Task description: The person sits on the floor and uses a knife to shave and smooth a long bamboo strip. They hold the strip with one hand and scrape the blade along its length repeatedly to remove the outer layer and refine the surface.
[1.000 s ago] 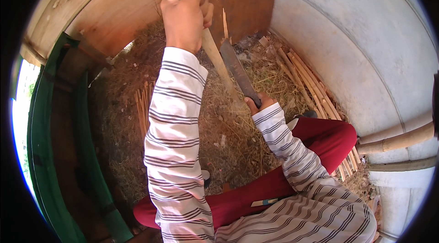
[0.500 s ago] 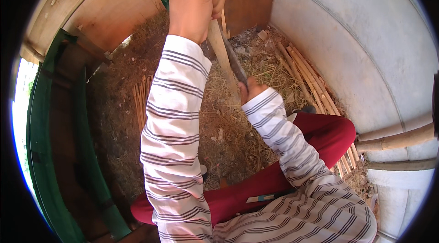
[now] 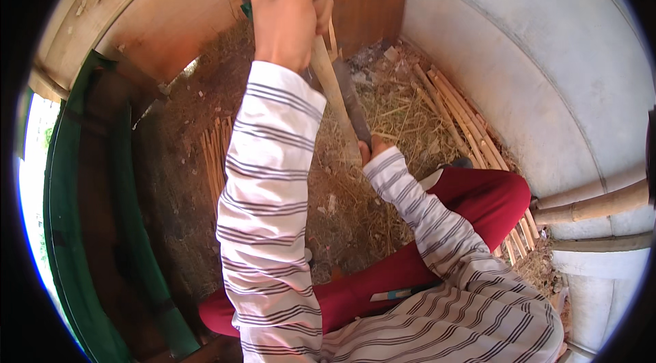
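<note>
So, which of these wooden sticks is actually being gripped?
The pale stick in the left hand, beside the dark blade; the right pile of sticks and left pile of sticks lie on the ground, unheld.

The top edge cuts off the upper end of the wooden stick [image 3: 328, 83]. The machete blade [image 3: 352, 98] is blurred, its grip end hidden by the right hand [image 3: 375, 148].

A pale, slender wooden stick [image 3: 326, 79], rounded and smooth-looking, slants from beyond the upper edge down to the right, gripped high up in the left hand [image 3: 290, 18]. Just right of its lower length, a dark, broad, slightly blurred blade [image 3: 351, 98] points away at a similar slant, its near end in the right hand [image 3: 374, 148]; whether the two touch is unclear
</note>
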Motion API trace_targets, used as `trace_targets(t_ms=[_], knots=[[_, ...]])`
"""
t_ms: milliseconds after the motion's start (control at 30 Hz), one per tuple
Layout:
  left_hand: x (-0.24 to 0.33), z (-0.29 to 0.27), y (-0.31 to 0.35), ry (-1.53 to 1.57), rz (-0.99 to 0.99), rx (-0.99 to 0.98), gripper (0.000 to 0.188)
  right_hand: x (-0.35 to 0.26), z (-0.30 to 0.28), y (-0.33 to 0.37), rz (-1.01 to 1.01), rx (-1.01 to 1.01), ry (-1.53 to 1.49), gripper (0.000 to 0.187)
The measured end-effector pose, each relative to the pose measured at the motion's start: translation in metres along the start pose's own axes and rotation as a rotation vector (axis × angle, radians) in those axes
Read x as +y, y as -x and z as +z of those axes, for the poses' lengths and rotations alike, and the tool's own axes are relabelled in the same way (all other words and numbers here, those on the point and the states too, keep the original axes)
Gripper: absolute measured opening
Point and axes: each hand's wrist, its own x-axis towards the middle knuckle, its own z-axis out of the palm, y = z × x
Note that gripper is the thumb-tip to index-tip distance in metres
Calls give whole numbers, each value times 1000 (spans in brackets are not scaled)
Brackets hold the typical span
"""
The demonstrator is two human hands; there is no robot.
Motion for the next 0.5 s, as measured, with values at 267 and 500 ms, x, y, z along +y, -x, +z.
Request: trace_targets(t_ms=[267,500], knots=[[-5,-5,2,-25,57,10,23,-55,-58,-1,11,27,-4,30],[-5,8,3,-1,52,-2,34,-13,-23,-10,38,4,-78,31]])
